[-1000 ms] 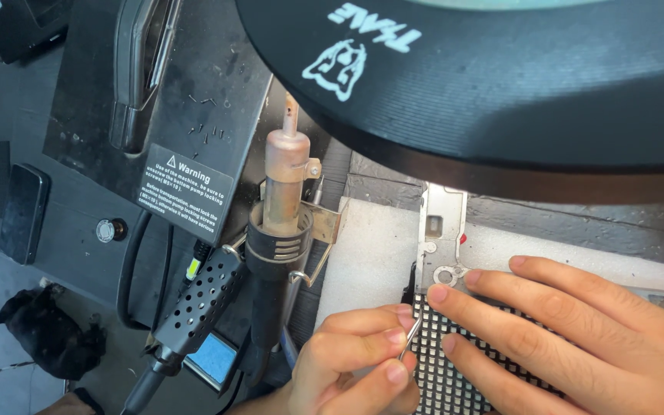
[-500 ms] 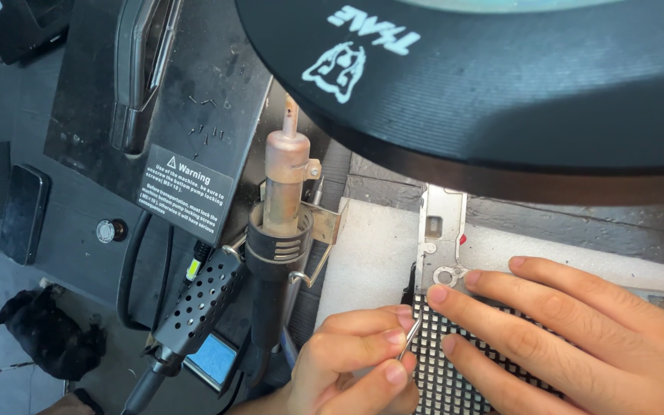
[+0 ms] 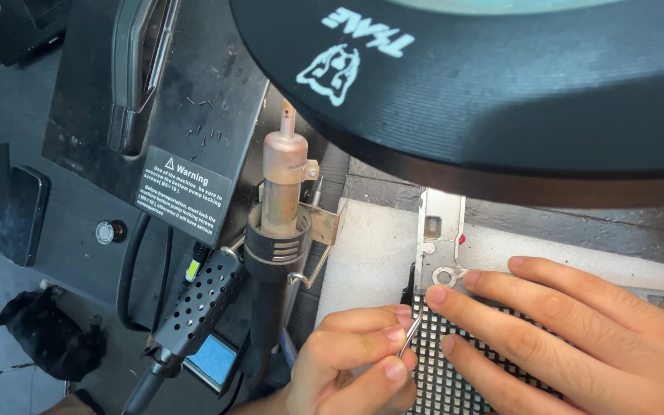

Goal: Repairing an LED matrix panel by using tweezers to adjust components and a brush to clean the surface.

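My left hand (image 3: 347,361) is at the bottom middle, its fingers pinched on thin metal tweezers (image 3: 410,336). The tweezer tips touch the upper left corner of a black LED matrix panel (image 3: 439,380). My right hand (image 3: 578,330) lies flat on that panel with the fingers spread and pointing left. Its index fingertip rests just below a small metal ring on a silver bracket (image 3: 441,227). Most of the panel is hidden under my right hand.
A large black round hood (image 3: 516,100) overhangs the top right. A hot-air gun (image 3: 280,207) stands upright in a metal holder left of a white foam pad (image 3: 363,246). A black rework station (image 3: 194,92), its cables and a dark phone (image 3: 23,215) lie to the left.
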